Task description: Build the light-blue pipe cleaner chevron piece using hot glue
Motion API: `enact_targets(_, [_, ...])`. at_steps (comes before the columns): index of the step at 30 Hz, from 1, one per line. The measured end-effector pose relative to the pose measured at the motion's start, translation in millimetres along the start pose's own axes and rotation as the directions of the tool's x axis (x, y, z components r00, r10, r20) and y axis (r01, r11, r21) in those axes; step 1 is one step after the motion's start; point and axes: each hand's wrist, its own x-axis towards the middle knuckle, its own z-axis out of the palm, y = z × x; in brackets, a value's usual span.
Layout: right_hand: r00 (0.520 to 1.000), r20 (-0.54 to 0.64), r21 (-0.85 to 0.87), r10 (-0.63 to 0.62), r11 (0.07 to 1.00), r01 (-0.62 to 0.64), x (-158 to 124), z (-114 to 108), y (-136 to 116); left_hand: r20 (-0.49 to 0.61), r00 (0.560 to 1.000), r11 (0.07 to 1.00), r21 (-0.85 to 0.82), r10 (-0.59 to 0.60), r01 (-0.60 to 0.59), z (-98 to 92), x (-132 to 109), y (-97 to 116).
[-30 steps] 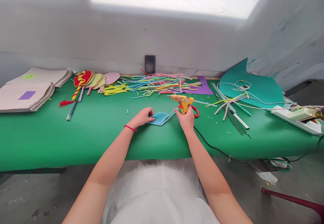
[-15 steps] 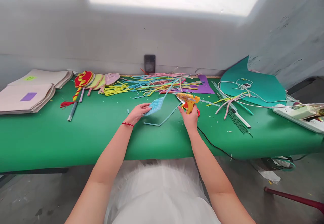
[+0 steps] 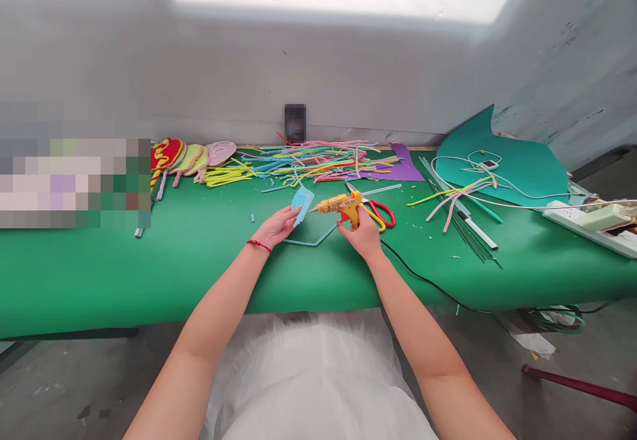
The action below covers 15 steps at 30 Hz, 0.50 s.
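Observation:
My left hand [image 3: 279, 226] is closed on a light blue piece made of pipe cleaners bent side by side [image 3: 302, 202], held tilted above the table. A yellow glue gun [image 3: 341, 204] is gripped in my right hand [image 3: 363, 231], its nozzle pointing left, close to the blue piece's right edge. A clear glue stick [image 3: 382, 190] sticks out behind the gun. Below and between the hands lies a bent light blue pipe cleaner [image 3: 303, 244]. Scissors with red and yellow handles [image 3: 385, 214] rest just behind my right hand.
Loose coloured pipe cleaners [image 3: 308, 161] are heaped at the back, beside purple paper [image 3: 405, 164]. Fan-shaped pieces [image 3: 194, 159] lie to the left. A black cord [image 3: 423, 284] runs from the gun rightward. At the right are a power strip [image 3: 587, 224] and a teal sheet [image 3: 527, 168].
My right hand has brought the glue gun left, up to the blue piece, uncovering the scissors. My left hand has turned the piece more upright and shifted slightly right.

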Motion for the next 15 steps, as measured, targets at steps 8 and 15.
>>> enact_targets(8, [0.994, 0.04, 0.002, -0.106, 0.994, 0.106, -1.3, 2.4, 1.5, 0.046, 0.999, 1.0, -0.02, -0.019, 0.02, 4.4, -3.7, 2.1])
enact_targets(15, [0.981, 0.01, 0.021, -0.194, 0.981, 0.193, -2.0, 4.1, 3.0, 0.078, 0.996, 0.997, -0.059, -0.038, 0.043, 5.8, -4.5, 2.2])
